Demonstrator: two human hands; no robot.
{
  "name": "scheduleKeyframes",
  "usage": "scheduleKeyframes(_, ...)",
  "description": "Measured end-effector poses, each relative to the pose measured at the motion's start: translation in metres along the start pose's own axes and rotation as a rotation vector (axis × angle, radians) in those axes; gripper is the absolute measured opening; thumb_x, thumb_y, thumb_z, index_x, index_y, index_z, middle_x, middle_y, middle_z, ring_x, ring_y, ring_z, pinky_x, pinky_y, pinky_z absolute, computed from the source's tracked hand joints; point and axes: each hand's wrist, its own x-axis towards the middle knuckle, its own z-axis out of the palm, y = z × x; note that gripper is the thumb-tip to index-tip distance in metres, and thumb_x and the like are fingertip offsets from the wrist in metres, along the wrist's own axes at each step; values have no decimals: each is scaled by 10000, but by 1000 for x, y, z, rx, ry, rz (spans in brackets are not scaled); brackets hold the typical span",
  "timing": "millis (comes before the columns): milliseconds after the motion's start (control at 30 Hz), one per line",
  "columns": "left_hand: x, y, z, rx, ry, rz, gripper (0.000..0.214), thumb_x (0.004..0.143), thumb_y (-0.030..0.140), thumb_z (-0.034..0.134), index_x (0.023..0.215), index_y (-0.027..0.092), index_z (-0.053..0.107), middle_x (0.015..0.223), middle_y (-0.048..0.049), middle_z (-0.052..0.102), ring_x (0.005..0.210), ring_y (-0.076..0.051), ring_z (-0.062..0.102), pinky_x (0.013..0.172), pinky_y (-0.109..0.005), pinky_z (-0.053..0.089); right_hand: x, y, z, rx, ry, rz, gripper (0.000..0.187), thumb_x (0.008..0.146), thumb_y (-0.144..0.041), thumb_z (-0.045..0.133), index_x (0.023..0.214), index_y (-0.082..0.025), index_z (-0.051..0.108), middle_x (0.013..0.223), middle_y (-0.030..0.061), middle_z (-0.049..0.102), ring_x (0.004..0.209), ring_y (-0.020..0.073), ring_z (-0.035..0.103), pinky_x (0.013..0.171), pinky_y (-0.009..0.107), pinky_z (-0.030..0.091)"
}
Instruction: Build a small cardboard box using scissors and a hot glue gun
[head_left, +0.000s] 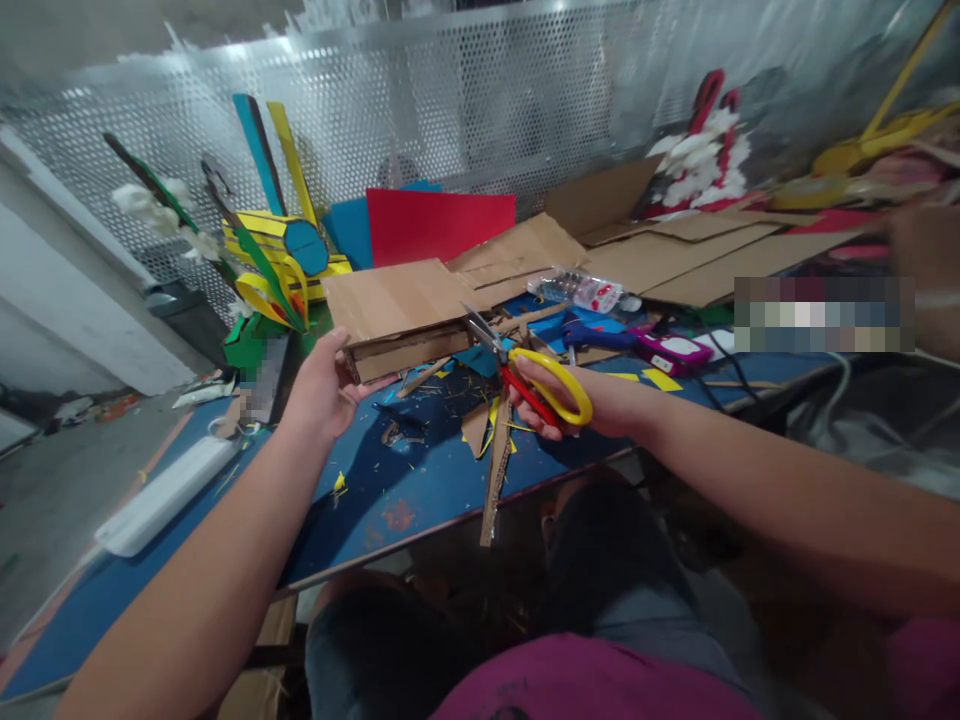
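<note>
My left hand (324, 385) grips the near left corner of a brown cardboard box piece (397, 310) that rests on the blue table (420, 480). My right hand (577, 405) is closed through the yellow and red handles of a pair of scissors (525, 375). The scissors' blades point up and left toward the cardboard's near edge. A narrow cardboard strip (495, 470) hangs below the scissors over the table's front edge, and small scraps lie under it.
Flat cardboard sheets (675, 255), red (439, 225) and blue paper and colourful paper crafts (277, 250) stand along the perforated metal wall. A plastic bottle (585, 292), a pink device (671, 350) and cables lie to the right. A white object (161, 495) lies at the left edge.
</note>
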Motion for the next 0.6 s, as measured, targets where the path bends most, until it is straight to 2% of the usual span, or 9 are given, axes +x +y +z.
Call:
scheduleKeyframes(133,-2,0,3,9,11,-12,398,972,424,726,1316,225,740,1128,-94,864,1002,-301,879,871,-472,755,-1,-3,5,1,57,-10,730,908,-955,639,924,-226,608,646,-3,608,432,94,523,348,185,277)
scheduleKeyframes(367,0,1,2,-34,36,0,480,969,453,756,1395,237,700,1171,-101,861,1055,-316,875,909,-485,751,-5,1,0,9,74,8,732,902,-970,625,936,-239,617,658,4,623,456,117,558,345,198,269)
scheduleKeyframes(600,0,3,4,-26,23,17,396,971,411,719,1315,215,725,1105,-93,872,1103,-324,867,932,-462,747,0,4,-10,-20,80,-37,770,866,-996,644,917,-227,636,654,5,619,452,110,541,398,228,375)
